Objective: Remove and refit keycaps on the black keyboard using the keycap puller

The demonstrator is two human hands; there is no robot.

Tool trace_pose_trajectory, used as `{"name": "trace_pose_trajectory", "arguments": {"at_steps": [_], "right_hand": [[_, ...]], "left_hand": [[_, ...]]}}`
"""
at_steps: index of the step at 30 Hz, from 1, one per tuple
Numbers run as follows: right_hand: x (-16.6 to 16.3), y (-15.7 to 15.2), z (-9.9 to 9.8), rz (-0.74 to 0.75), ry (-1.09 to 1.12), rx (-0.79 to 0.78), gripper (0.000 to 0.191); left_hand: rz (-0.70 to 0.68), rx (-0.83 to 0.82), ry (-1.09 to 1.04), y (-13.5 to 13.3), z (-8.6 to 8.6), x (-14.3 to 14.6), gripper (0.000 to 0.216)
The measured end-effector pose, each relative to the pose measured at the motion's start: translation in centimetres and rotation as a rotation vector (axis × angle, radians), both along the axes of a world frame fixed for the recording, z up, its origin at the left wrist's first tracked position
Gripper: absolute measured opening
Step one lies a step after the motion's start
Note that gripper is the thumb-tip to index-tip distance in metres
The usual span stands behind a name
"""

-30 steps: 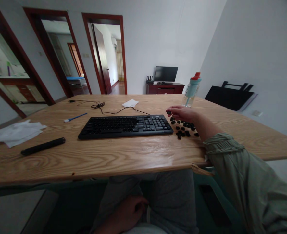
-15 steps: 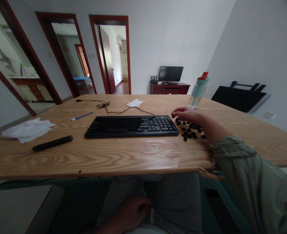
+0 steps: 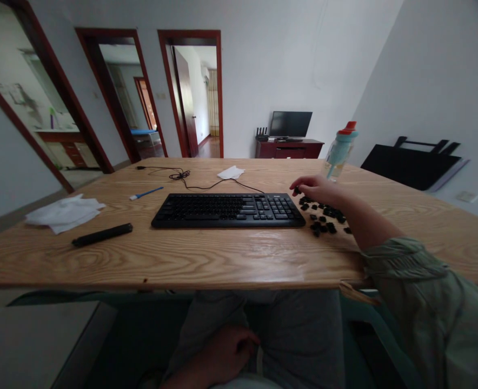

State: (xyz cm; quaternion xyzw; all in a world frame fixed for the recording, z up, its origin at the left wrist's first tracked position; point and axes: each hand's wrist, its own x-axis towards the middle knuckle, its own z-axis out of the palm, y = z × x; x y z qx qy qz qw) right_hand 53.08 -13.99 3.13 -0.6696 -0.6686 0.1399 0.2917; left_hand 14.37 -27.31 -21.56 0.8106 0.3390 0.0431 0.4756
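A black keyboard (image 3: pixel 226 210) lies on the wooden table, with some key positions on its left and middle looking bare. Just past its far right corner, my right hand (image 3: pixel 314 187) pinches a small black keycap (image 3: pixel 297 190) between thumb and fingers. Below that hand, several loose black keycaps (image 3: pixel 324 227) are scattered on the wood; the forearm hides part of the pile. My left hand (image 3: pixel 233 346) rests in my lap under the table edge, fingers curled, with nothing visible in it.
A water bottle (image 3: pixel 338 154) stands behind my right hand. To the left lie a blue-handled brush (image 3: pixel 147 193), a black rod-like object (image 3: pixel 103 234) and white tissues (image 3: pixel 66 212). The keyboard's cable (image 3: pixel 206 187) runs behind it past another tissue (image 3: pixel 231 172).
The whole view has shifted, so the table and its things appear slightly farther right. My right hand stays by the keyboard's far right corner, its keycap now plainer to see. My left hand has stayed put.
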Motion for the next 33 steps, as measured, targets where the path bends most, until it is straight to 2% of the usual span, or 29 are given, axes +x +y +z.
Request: {"name": "trace_pose_trajectory", "arguments": {"at_steps": [5,11,18,23,28,33], "right_hand": [[0.1,0.4,-0.7,0.063,-0.064,0.000,0.019],[0.8,0.4,-1.3,0.066,-0.043,-0.062,0.032],[0.8,0.2,-1.7,0.053,-0.002,-0.052,0.040],[0.7,0.0,-1.2,0.055,-0.007,0.001,0.035],[1.0,0.1,-1.3,0.078,0.007,-0.042,0.025],[1.8,0.2,-1.5,0.032,-0.030,-0.081,0.031]], "left_hand": [[0.019,0.001,-0.006,-0.2,0.2,-0.2,0.040],[0.004,0.025,-0.033,-0.2,-0.1,-0.4,0.039],[0.000,0.019,-0.034,0.0,-0.4,-0.3,0.041],[0.006,0.022,-0.015,0.0,0.0,-0.2,0.040],[-0.006,0.022,-0.002,0.1,0.5,-0.2,0.042],[0.015,0.002,-0.011,0.1,0.2,-0.2,0.040]]}}
